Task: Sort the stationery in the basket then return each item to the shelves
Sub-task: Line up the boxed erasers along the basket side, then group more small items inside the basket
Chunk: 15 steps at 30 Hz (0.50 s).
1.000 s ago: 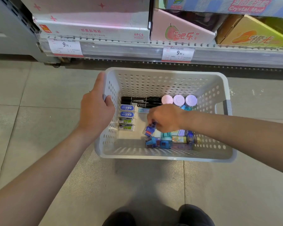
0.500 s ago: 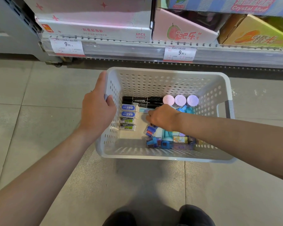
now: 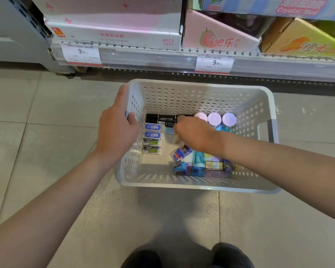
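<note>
A white perforated basket (image 3: pixel 201 87) stands on the tiled floor. My left hand (image 3: pixel 116 130) grips its left rim. My right hand (image 3: pixel 195 132) is inside, fingers curled down against the ends of the black markers (image 3: pixel 159 118) along the back wall; what it holds, if anything, is hidden. Left of it lie blue-labelled erasers (image 3: pixel 153 127) and green-labelled ones (image 3: pixel 151 142) in a column. Three round pastel lids (image 3: pixel 214 118) stand at the back right. A small blue-and-red box (image 3: pixel 181 152) lies tilted mid-basket above a heap of blue and teal items (image 3: pixel 199 165).
A low store shelf (image 3: pixel 162 57) with price tags runs just behind the basket, carrying a white-pink carton (image 3: pixel 114 33), a pink box (image 3: pixel 219 35) and an orange-yellow box (image 3: pixel 302 43). Grey floor tiles surround the basket. My shoes (image 3: pixel 141 258) show at the bottom edge.
My right hand let go of the small blue-and-red box and moved from the basket's middle back toward the black markers. My left hand stayed on the rim.
</note>
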Motion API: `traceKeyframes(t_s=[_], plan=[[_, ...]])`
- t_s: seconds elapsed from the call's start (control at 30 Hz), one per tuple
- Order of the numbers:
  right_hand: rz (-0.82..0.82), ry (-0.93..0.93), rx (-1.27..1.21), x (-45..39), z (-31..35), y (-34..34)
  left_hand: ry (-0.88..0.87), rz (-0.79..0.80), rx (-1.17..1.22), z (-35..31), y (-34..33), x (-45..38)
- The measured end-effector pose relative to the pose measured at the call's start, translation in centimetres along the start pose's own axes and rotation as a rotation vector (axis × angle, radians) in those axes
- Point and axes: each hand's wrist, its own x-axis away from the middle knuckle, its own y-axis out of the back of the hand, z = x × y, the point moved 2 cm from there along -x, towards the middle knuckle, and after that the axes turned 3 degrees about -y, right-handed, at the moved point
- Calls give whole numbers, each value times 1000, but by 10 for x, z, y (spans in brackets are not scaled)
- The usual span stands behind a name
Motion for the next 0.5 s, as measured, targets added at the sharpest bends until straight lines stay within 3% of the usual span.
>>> traceKeyframes(t_s=[0.03,0.1,0.2,0.27,0.4,0.5], plan=[[14,-65,-183,-3,2,-3,-3,-1,-3,0,0,0],[221,-181,-513,-7,12,-17,-3,2,2,0,0,0],[459,-316,-805,-10,34,-40,-1,6,2,1,0,0],[439,-389,-846,-15,42,-50,4,4,-3,0,-1,0],[266,-396,-628,-23,49,-49,11,7,-5,0,0,0],[132,-485,-710,-25,49,-54,10,4,-8,-2,1,0]])
